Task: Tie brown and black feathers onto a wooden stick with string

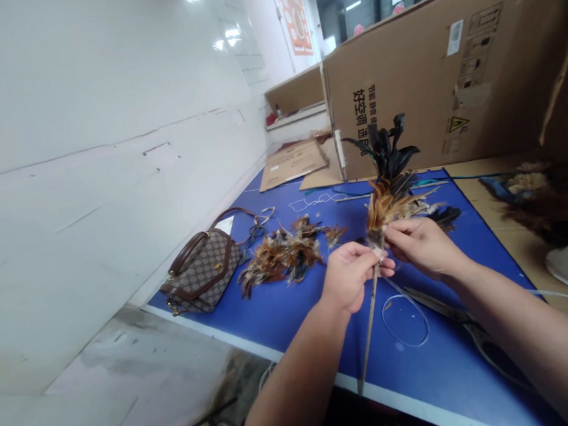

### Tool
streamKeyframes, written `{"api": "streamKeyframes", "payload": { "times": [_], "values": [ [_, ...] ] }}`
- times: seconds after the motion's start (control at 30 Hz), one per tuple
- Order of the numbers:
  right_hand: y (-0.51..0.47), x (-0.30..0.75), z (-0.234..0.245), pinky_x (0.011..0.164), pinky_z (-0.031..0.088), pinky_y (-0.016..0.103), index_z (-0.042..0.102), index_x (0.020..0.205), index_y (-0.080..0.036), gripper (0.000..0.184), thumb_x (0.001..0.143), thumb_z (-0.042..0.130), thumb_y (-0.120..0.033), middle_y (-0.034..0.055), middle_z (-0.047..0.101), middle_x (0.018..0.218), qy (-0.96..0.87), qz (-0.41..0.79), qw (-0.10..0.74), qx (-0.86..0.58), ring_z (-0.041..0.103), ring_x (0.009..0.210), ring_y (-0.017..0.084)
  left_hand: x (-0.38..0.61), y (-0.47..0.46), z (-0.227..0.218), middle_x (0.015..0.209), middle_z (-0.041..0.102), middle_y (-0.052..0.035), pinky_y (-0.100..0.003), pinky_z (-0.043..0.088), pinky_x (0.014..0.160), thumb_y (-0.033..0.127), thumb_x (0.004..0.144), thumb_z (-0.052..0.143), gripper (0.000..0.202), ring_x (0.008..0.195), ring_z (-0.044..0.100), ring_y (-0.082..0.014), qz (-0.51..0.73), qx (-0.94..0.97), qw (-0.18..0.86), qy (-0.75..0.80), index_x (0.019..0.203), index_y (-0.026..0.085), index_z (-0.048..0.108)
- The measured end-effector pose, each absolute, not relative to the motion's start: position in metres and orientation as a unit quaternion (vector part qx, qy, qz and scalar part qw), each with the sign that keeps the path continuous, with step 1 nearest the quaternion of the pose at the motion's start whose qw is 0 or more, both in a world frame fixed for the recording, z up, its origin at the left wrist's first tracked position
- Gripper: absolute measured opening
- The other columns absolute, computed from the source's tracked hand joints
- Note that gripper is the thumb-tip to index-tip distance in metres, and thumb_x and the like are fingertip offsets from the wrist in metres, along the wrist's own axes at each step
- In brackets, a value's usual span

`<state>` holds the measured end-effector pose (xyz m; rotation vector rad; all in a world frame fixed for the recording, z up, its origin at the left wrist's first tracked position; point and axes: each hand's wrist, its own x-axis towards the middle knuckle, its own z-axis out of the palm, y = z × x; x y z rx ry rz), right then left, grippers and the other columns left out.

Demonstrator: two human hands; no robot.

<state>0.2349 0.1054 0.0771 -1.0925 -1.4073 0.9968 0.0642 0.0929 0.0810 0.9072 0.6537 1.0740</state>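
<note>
My left hand (350, 273) is closed round a thin stick (369, 339), pinching it just below a bunch of feathers. The stick slants down to the table's near edge. Brown and black feathers (386, 200) fan upward from its top end. My right hand (422, 243) is closed in a pinch at the base of these feathers, close to the left fingertips. A clear thread (428, 325) loops on the table below the hands. Partly under my right forearm lies a pair of scissors (471, 332). To the left is a loose pile of brown feathers (288, 253).
A patterned handbag (206, 270) sits at the left edge of the blue table (279, 317). Behind stands a large cardboard box (417, 86), with flat cardboard (294, 162) beside it. More feathers (554, 204) lie at the right. A white wall (108, 156) runs along the left.
</note>
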Motion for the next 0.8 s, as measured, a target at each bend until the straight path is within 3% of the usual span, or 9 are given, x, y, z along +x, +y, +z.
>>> {"api": "streamKeyframes", "payload": {
  "times": [0.27, 0.43, 0.53, 0.8],
  "values": [
    [0.102, 0.232, 0.083, 0.043, 0.028, 0.027, 0.059, 0.060, -0.019, 0.053, 0.087, 0.069, -0.063, -0.0026, 0.050, 0.052, -0.606, 0.406, 0.511, -0.456, 0.037, 0.046, 0.010, 0.065, 0.089, 0.080, 0.079, 0.075, -0.0084, -0.035, 0.060, 0.063, 0.031, 0.067, 0.091, 0.040, 0.063, 0.071, -0.0184, 0.504, 0.405, 0.698, 0.308, 0.079, 0.015, 0.057],
    [0.102, 0.229, 0.083, 0.043, 0.029, 0.027, 0.058, 0.058, -0.019, 0.054, 0.087, 0.069, -0.063, -0.0019, 0.052, 0.053, -0.616, 0.388, 0.504, -0.465, 0.038, 0.046, 0.010, 0.064, 0.089, 0.077, 0.081, 0.074, -0.0088, -0.045, 0.064, 0.076, 0.038, 0.070, 0.091, 0.045, 0.072, 0.077, -0.0248, 0.502, 0.427, 0.689, 0.303, 0.085, 0.015, 0.055],
    [0.102, 0.228, 0.083, 0.043, 0.028, 0.026, 0.060, 0.060, -0.018, 0.052, 0.089, 0.068, -0.061, -0.0019, 0.052, 0.053, -0.621, 0.389, 0.498, -0.464, 0.039, 0.046, 0.010, 0.063, 0.090, 0.075, 0.081, 0.074, -0.0081, -0.049, 0.064, 0.076, 0.041, 0.072, 0.089, 0.048, 0.072, 0.078, -0.0266, 0.492, 0.439, 0.691, 0.295, 0.087, 0.017, 0.052],
    [0.102, 0.226, 0.081, 0.042, 0.026, 0.025, 0.057, 0.059, -0.018, 0.053, 0.088, 0.068, -0.062, -0.0030, 0.046, 0.052, -0.626, 0.392, 0.495, -0.459, 0.035, 0.047, 0.009, 0.058, 0.092, 0.086, 0.070, 0.067, -0.0017, -0.038, 0.064, 0.066, 0.041, 0.078, 0.084, 0.043, 0.068, 0.077, -0.0247, 0.466, 0.508, 0.629, 0.359, 0.088, 0.018, 0.049]
  ]
}}
